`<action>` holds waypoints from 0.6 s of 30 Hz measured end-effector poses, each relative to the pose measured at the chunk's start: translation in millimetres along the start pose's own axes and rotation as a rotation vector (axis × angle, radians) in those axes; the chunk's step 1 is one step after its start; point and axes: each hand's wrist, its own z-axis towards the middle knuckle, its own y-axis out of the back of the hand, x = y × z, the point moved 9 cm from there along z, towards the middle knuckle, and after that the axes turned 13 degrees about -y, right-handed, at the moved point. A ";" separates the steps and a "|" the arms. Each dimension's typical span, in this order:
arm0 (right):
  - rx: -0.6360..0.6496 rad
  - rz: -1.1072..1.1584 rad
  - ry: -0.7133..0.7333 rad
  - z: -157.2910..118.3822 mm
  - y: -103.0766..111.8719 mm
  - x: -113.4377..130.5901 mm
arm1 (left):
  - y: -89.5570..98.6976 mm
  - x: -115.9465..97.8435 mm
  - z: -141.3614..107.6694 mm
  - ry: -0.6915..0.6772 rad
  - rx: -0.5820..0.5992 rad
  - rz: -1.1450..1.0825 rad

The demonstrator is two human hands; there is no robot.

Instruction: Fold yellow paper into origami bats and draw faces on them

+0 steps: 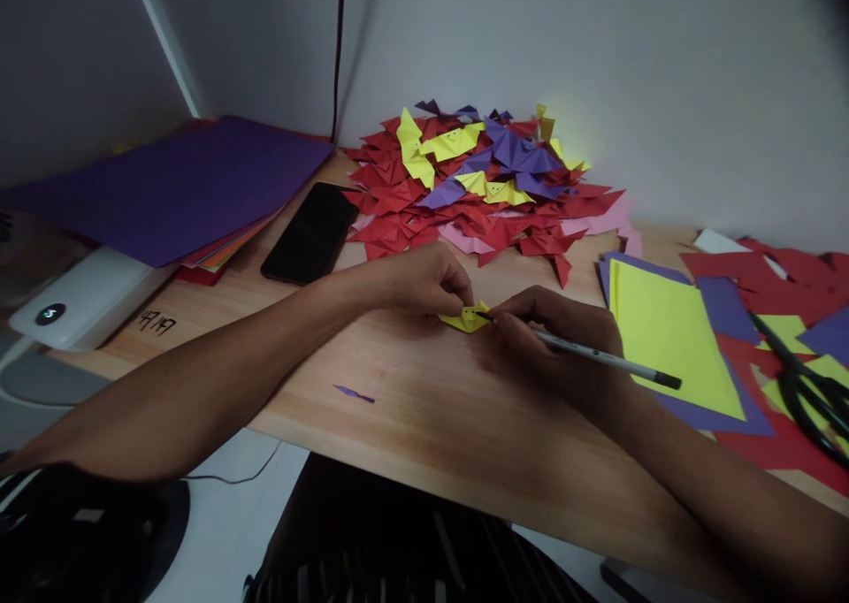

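Observation:
A small folded yellow paper bat [470, 320] lies on the wooden table [411, 391] in front of me. My left hand [431, 280] has its fingers curled down and pinches the upper left part of the paper. In my right hand [557, 324] is a slim grey pen [597, 355] with a dark end, and its tip touches the middle of the yellow paper. Small dark marks show on the paper there. Behind my hands is a heap of folded paper bats [457, 187] in red, purple, yellow and pink; some yellow ones carry drawn faces.
Yellow sheets [673, 338] lie on purple paper at the right, beside scraps [769, 280] and black-handled scissors [806, 400]. A phone [310, 233], a purple sheet stack [199, 183] and a white power bank [93, 298] are left. A purple sliver [354, 394] lies near the front edge.

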 end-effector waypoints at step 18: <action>-0.004 0.003 0.027 -0.2 0.0 2.7 | -0.8 -0.4 -0.5 0.007 0.011 -0.001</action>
